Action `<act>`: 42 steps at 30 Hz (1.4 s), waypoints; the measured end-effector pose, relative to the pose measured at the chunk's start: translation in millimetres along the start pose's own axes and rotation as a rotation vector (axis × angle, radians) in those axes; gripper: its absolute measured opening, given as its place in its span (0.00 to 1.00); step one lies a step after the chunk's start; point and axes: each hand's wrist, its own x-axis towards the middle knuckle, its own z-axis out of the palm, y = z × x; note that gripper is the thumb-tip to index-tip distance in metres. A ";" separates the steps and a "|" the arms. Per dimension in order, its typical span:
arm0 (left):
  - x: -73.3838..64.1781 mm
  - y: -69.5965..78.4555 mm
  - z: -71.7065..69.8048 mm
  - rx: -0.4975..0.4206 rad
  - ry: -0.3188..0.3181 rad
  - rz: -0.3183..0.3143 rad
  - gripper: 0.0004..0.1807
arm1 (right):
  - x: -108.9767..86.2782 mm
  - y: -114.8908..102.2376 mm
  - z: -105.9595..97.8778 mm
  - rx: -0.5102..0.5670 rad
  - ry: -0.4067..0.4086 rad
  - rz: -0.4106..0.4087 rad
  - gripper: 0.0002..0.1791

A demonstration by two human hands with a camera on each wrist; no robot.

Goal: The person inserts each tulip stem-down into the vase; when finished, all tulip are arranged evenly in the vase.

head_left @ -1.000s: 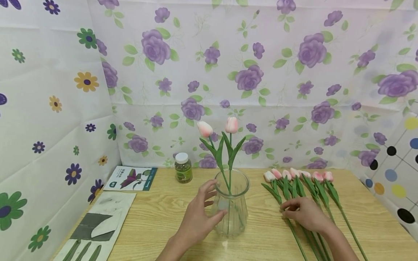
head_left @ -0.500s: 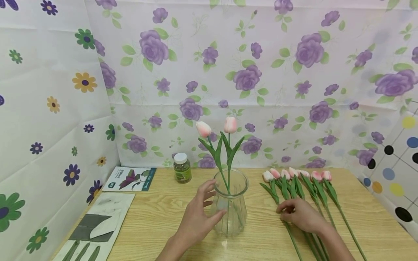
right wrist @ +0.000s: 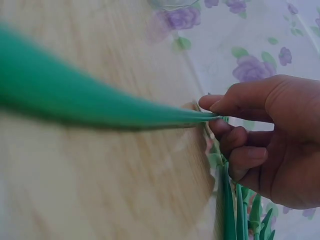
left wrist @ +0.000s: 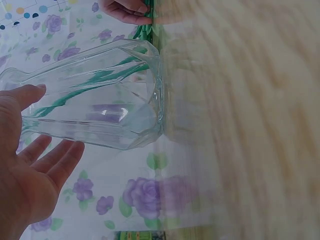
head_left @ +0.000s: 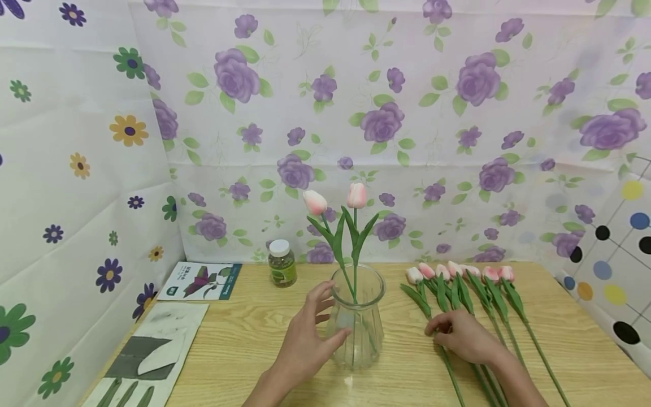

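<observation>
A clear glass vase (head_left: 363, 333) stands upright on the table with two pink-and-white artificial tulips (head_left: 357, 195) in it. My left hand (head_left: 310, 339) holds the vase from its left side, thumb in front and fingers curved about the glass; the left wrist view shows the vase (left wrist: 100, 107) between thumb and fingers. My right hand (head_left: 465, 336) pinches the green stem of the leftmost tulip (head_left: 414, 276) in a row lying on the table. In the right wrist view, thumb and index finger of the right hand (right wrist: 270, 135) meet on a green stem or leaf (right wrist: 100, 102).
Several more tulips (head_left: 490, 274) lie to the right, heads toward the back. A small jar (head_left: 282, 263) with a white lid stands behind the vase to the left. A booklet (head_left: 198, 281) and a printed sheet (head_left: 147, 350) lie at the left edge. Patterned cloth hangs behind.
My right hand has shifted slightly left with the leftmost tulip, whose stem and head moved a little from the others. The left hand stays at the vase.
</observation>
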 end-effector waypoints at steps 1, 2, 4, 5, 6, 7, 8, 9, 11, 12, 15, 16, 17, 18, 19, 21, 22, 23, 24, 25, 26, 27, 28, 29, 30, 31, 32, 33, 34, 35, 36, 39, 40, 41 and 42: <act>0.1 0.2 -0.1 0.003 0.001 0.000 0.50 | 0.4 -0.9 0.5 -0.004 0.002 0.000 0.10; 0.1 0.4 -0.2 0.005 0.002 0.000 0.50 | 0.6 -2.1 1.0 -0.008 0.006 0.000 0.10; 0.3 0.7 -0.5 0.007 0.003 0.001 0.50 | 1.1 -4.5 1.8 -0.016 0.012 0.000 0.11; 0.3 0.8 -0.5 0.008 0.002 0.000 0.49 | 1.3 -5.7 2.3 -0.018 0.015 0.001 0.12; 0.3 0.9 -0.6 0.007 0.002 -0.002 0.49 | 1.4 -7.1 2.9 -0.016 0.018 0.003 0.12; 0.3 0.9 -0.7 0.006 0.001 -0.003 0.49 | 1.4 -8.5 3.6 -0.018 0.021 0.005 0.13; 0.3 1.0 -0.7 0.006 0.001 -0.003 0.49 | 1.3 -9.8 4.0 -0.014 0.021 0.002 0.13; 0.4 1.0 -0.7 0.006 0.001 -0.002 0.49 | 1.1 -10.6 4.1 -0.008 0.020 -0.006 0.14; 0.4 1.0 -0.7 0.006 0.001 -0.003 0.49 | 0.8 -12.9 4.9 0.003 0.021 -0.005 0.14; 0.5 1.0 -0.6 0.005 0.001 -0.002 0.49 | 0.7 -13.9 5.2 0.008 0.023 -0.003 0.14; 0.7 1.0 -0.3 0.001 0.001 0.002 0.49 | 0.5 -16.1 6.0 0.020 0.026 0.007 0.15; 0.8 1.1 -0.2 0.000 0.001 0.002 0.49 | 0.6 -17.1 6.5 0.024 0.030 0.017 0.15; 0.8 1.0 -0.2 -0.003 0.000 0.004 0.49 | 0.6 -17.6 6.7 0.032 0.035 0.018 0.16; 0.8 1.0 -0.1 -0.003 -0.001 0.004 0.49 | 0.5 -18.1 7.1 0.036 0.042 0.018 0.16; 0.7 0.9 0.0 -0.004 -0.002 0.005 0.49 | 0.3 -18.7 7.4 0.042 0.049 0.018 0.16; 0.5 0.8 0.2 -0.005 -0.006 0.003 0.49 | 0.0 -19.7 8.0 0.055 0.070 0.019 0.17; 0.4 0.7 0.3 -0.005 -0.007 0.002 0.49 | -0.2 -20.2 8.3 0.064 0.084 0.022 0.17; 0.2 0.5 0.5 -0.006 -0.008 0.001 0.49 | -0.5 -20.7 8.4 0.073 0.098 0.024 0.17; 0.1 0.4 0.6 -0.007 -0.009 0.000 0.49 | -0.7 -21.2 8.5 0.082 0.113 0.027 0.18; 0.1 0.3 0.7 -0.008 -0.010 -0.001 0.49 | -0.8 -21.8 8.3 0.095 0.127 0.028 0.18; 0.0 0.2 0.7 -0.007 -0.011 -0.001 0.49 | -0.8 -22.3 8.1 0.105 0.143 0.028 0.18; -0.1 0.2 0.8 -0.008 -0.011 0.000 0.49 | -0.8 -22.9 7.9 0.117 0.157 0.028 0.19; -0.1 0.2 0.9 -0.008 -0.012 0.000 0.49 | -0.5 -23.4 7.7 0.125 0.175 0.027 0.19; 0.0 0.2 0.9 -0.006 -0.012 0.000 0.49 | -0.2 -24.0 7.4 0.133 0.190 0.026 0.19; 0.0 0.3 0.9 -0.006 -0.011 0.000 0.49 | 0.0 -24.5 7.3 0.138 0.204 0.028 0.19; -0.1 0.4 0.9 -0.006 -0.011 0.000 0.49 | 0.1 -24.7 7.4 0.139 0.217 0.026 0.19; -0.1 0.5 0.9 -0.006 -0.010 0.001 0.49 | 0.4 -25.1 7.3 0.147 0.231 0.030 0.19; -0.1 0.5 0.9 -0.008 -0.010 0.001 0.49 | 0.6 -25.5 7.2 0.152 0.245 0.034 0.19; -0.2 0.6 0.8 -0.008 -0.009 0.002 0.49 | 0.7 -25.9 7.2 0.155 0.260 0.041 0.19; -0.2 0.6 0.8 -0.009 -0.009 0.003 0.49 | 0.7 -26.5 7.1 0.159 0.271 0.047 0.20; -0.3 0.6 0.7 -0.009 -0.009 0.003 0.50 | 0.9 -27.1 6.9 0.160 0.283 0.051 0.20; -0.1 0.5 0.4 0.000 -0.006 0.004 0.50 | 1.4 -30.0 6.3 0.171 0.313 0.060 0.22; 0.0 0.4 0.2 0.002 -0.005 0.004 0.49 | 1.3 -31.0 6.3 0.178 0.321 0.060 0.22; 0.1 0.4 0.1 0.005 -0.005 0.003 0.49 | 1.3 -32.2 6.1 0.187 0.327 0.057 0.23; 0.1 0.4 -0.1 0.007 -0.004 0.001 0.49 | 1.2 -33.2 6.0 0.197 0.338 0.053 0.23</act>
